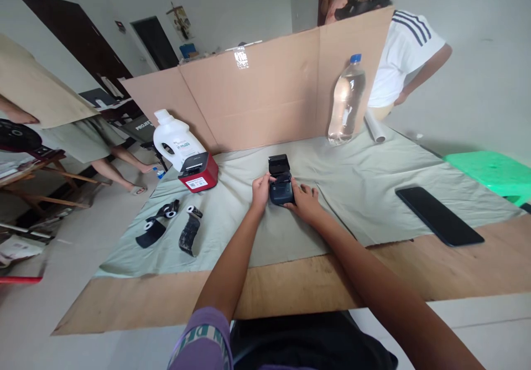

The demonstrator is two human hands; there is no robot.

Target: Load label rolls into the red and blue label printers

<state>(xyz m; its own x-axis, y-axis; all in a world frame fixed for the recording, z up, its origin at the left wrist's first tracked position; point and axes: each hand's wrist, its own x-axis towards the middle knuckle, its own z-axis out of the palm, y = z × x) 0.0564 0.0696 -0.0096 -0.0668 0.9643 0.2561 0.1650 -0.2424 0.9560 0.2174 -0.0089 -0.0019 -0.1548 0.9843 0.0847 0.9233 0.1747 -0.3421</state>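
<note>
A small dark printer-like device (281,188) with its lid flipped up sits on the pale green cloth (357,193) in the middle of the table. My left hand (261,189) grips its left side, fingers curled over the top edge. My right hand (306,201) rests against its right side and front corner. Both forearms reach in from the bottom of the view.
A red and black device (198,173) and a white jug (174,137) stand at the left, with two black curled strips (170,227) in front. A water bottle (347,100), cardboard screen (265,90), black phone (440,216), green stool (493,172) and people behind are around.
</note>
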